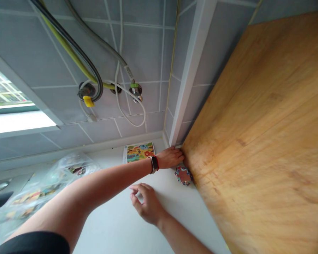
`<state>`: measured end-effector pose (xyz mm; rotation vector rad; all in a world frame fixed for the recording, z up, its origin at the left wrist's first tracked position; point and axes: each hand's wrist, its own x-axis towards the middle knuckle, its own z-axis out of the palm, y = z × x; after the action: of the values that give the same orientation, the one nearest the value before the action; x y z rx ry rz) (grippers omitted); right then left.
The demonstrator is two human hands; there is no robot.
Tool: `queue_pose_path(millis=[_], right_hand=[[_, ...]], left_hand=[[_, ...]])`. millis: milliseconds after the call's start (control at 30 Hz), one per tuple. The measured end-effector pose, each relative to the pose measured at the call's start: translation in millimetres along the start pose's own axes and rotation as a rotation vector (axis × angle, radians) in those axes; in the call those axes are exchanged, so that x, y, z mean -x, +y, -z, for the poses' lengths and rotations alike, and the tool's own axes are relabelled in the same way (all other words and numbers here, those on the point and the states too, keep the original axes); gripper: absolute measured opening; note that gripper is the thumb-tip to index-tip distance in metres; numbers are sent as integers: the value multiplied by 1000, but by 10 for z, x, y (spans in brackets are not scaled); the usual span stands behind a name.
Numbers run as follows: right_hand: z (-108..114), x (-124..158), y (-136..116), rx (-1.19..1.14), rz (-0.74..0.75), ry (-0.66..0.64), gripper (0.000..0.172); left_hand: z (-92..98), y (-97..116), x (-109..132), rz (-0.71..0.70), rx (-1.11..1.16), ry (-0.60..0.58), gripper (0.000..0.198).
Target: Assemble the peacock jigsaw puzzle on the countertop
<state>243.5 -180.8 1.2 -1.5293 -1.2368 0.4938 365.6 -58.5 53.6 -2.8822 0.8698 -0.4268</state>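
Observation:
My left hand (pixel 171 157), with a dark watch on a red strap at the wrist, reaches across the white counter (pixel 116 225) into the corner. Its fingers lie stretched out against the edge of a big wooden board (pixel 259 141), holding nothing that I can see. Just beside it a small stack of colourful puzzle pieces (pixel 183 175) rests against the board's edge. My right hand (pixel 145 204) hovers over the counter nearer to me, fingers curled with thumb and forefinger pinched together, and nothing shows between them. A puzzle picture card (pixel 138 152) lies by the wall behind my left wrist.
A clear plastic bag (pixel 42 183) with more colourful pieces lies on the left. Hoses and cables (pixel 95 76) hang on the grey tiled wall. A window (pixel 7 106) is on the far left, and a white pipe (pixel 189 76) runs up the corner.

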Motion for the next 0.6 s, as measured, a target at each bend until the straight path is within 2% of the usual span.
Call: queue_pose_path(millis=[233,433,600], right_hand=[[-12,-3,23,-10,22,20,24],[-7,-10,11,-8,80,64,23],[-10,6,3,8,87,61,23]], left_hand=[[-54,-59,72,-87,-39,78,20],[-133,-56,118,-76,-32,174,24],[-170,-124,95,-101,-20,157,19]])
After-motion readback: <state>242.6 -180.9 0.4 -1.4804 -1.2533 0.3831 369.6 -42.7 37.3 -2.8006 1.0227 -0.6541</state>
